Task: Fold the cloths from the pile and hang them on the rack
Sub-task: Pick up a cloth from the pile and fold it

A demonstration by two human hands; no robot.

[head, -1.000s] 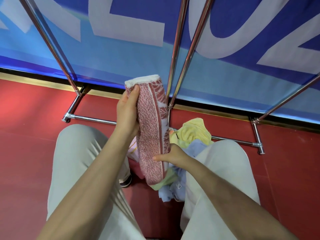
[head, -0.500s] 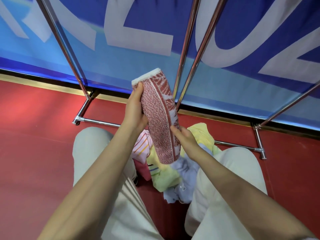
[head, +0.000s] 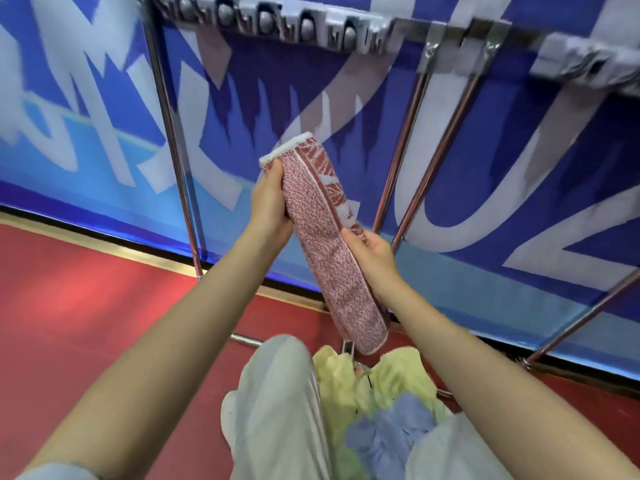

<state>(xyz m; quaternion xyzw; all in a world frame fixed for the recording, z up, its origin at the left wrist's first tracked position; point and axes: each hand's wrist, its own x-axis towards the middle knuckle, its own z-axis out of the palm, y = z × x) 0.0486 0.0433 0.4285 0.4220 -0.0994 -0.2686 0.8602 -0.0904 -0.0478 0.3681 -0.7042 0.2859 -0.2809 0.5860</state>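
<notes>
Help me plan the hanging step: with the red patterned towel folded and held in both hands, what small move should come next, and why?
Probably lift the red towel up toward the rack's top bar and drape it over. It is already folded into a narrow strip, the left hand gripping near its top and the right hand its middle, below the bar. More cloths wait on the floor.

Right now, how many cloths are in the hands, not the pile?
1: a folded red-and-white towel, held slanted between the left hand near its top and the right hand at mid-length, above the pile; pile cloths overlap, uncounted.
</notes>
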